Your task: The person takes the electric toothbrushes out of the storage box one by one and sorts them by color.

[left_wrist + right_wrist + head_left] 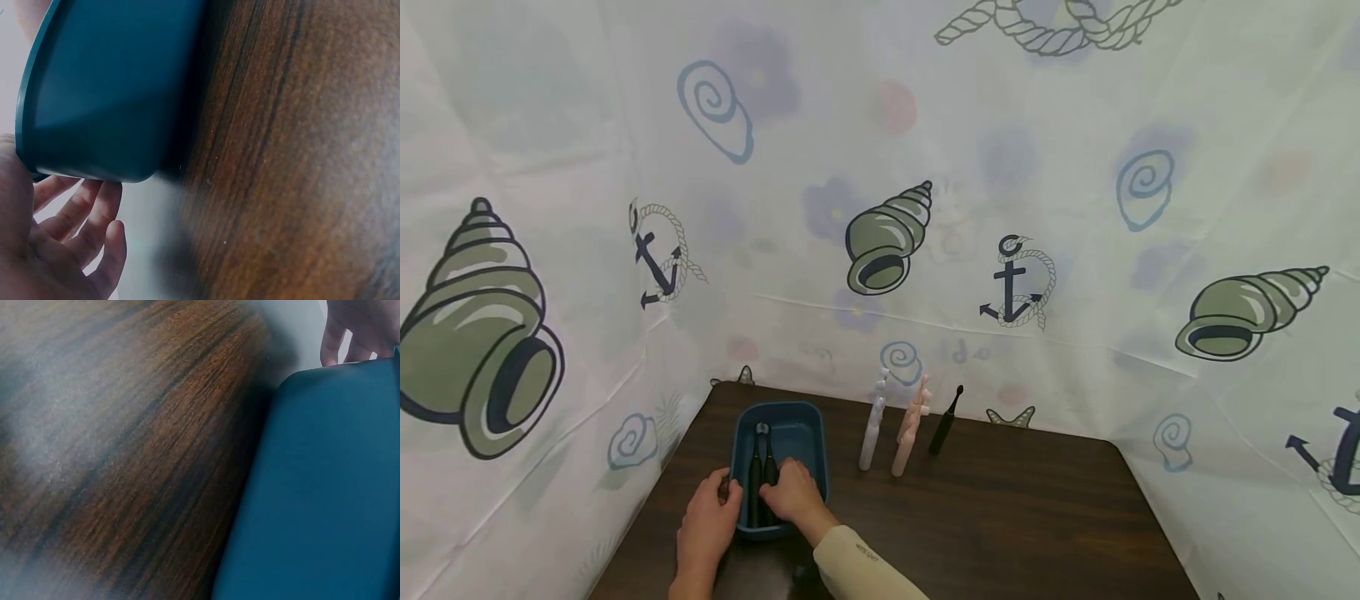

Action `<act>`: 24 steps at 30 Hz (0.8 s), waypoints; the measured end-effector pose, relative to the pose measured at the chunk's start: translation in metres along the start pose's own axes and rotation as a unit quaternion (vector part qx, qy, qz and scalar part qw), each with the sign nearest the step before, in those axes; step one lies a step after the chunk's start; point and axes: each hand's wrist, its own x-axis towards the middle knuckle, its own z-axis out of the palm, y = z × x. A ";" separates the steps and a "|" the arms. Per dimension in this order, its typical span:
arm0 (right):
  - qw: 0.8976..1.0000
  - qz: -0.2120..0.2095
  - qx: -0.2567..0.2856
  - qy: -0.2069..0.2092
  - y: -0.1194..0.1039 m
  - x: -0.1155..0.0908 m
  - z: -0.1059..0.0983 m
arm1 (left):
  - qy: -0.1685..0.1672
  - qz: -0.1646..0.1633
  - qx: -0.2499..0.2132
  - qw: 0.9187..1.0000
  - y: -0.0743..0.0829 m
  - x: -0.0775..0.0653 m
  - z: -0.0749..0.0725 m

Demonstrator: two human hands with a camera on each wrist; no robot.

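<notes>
In the head view a blue box (781, 410) stands at the left of the dark table, with two black toothbrush-like sticks lying side by side in it. My left hand (709, 518) holds the box's left side, thumb at the rim; in the left wrist view its fingers (103, 215) bend loosely beside the outer wall. My right hand (796, 497) reaches in over the right rim and pinches the right-hand black stick (770, 467) by its handle. Beside it lies the left-hand black stick (756, 475). The right fingertips are partly hidden.
Right of the box, a whitish slim object (872, 425), a pink one (911, 433) and another black stick (946, 423) lie near the back of the brown table (1000, 517). A patterned cloth (925, 125) hangs behind and at both sides.
</notes>
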 end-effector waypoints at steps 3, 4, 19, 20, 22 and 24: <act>1.000 0.002 0.013 -0.002 -0.001 0.000 -0.001 | -0.003 -0.001 -0.001 1.000 -0.001 0.000 0.000; 1.000 0.002 0.021 -0.002 -0.001 0.000 -0.001 | -0.002 -0.001 -0.002 1.000 -0.002 0.001 0.000; 0.997 0.033 0.075 -0.010 0.000 0.001 -0.003 | -0.003 0.009 0.002 1.000 -0.004 0.002 0.001; 0.996 0.033 0.076 -0.011 -0.001 0.001 -0.004 | -0.003 0.008 0.002 1.000 -0.004 0.003 0.001; 0.996 0.034 0.080 -0.011 -0.002 -0.001 -0.005 | -0.004 0.008 0.003 1.000 -0.004 0.003 0.001; 0.996 0.036 0.084 -0.010 -0.002 -0.002 -0.007 | -0.003 0.009 0.003 1.000 -0.003 0.003 0.001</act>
